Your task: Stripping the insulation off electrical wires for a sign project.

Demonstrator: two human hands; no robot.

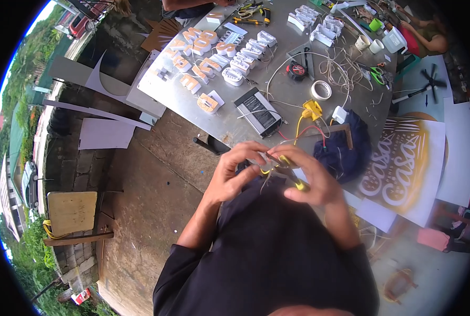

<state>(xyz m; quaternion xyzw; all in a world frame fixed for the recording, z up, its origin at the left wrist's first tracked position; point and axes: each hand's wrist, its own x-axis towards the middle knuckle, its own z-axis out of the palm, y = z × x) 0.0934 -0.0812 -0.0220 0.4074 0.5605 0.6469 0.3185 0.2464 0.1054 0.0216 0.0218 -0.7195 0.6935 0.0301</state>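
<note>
My right hand (316,172) holds a small pair of cutters or pliers with yellow handles (301,185), above my lap at the table's near edge. My left hand (237,170) pinches a thin wire (265,182) close to the tool's jaws; the fingers partly hide both. Just beyond my hands lies a metal-cased power supply (260,112) with red and black leads. To its right are a yellow electrical socket (312,110) and a white plug or adapter (339,114). A dark blue cloth (347,158) lies beside my right hand, under a carpenter's square (349,136).
Several channel letters (233,77) cover the left of the metal table (215,126). A tape measure (296,71), tape roll (321,90), tangled wires (337,65) and green-handled scissors (378,76) lie farther back. Another person (428,35) is at the far right; someone's arm (187,4) shows opposite.
</note>
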